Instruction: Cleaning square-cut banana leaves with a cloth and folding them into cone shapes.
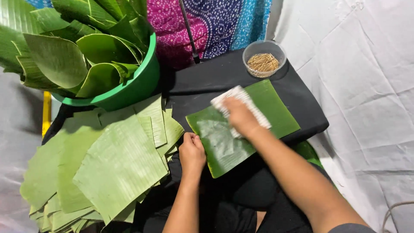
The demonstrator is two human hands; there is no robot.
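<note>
Leaf [241,129] lies flat at frame centre on the black bench [302,108], long axis running lower left to upper right. Its lower corner hangs past the bench edge over my lap.

My right hand [240,116] rests on a white cloth [235,97], pressed onto the leaf's middle. Hand is motion-blurred; fingers look curled down over the cloth, gripping it, but single fingers are hard to make out. Most of the cloth is hidden under the hand; only its upper left end and a strip along the right side show.

My left hand [192,151] sits at the leaf's left edge, fingers closed into a loose fist, knuckles up. Whether it pinches the leaf edge or only rests beside it, I cannot tell.

Surroundings:
- Stack [99,164] of cut leaf pieces, lower left, fanned out, just beside my left hand. Bottom of the stack is cut off by the frame edge.
- Green tub [138,84], upper left, stuffed with curled leaves; its left part is cut off, and it overlaps the top of the stack.
- Clear bowl [264,58] of thin sticks, upper centre-right, at the bench's far corner, just beyond the leaf's upper end.
- Patterned fabric [215,21] at top centre, behind the bench.
- White sheet [366,86] fills the right side.
- Yellow strip at the left edge, mostly hidden; kind unclear.
</note>
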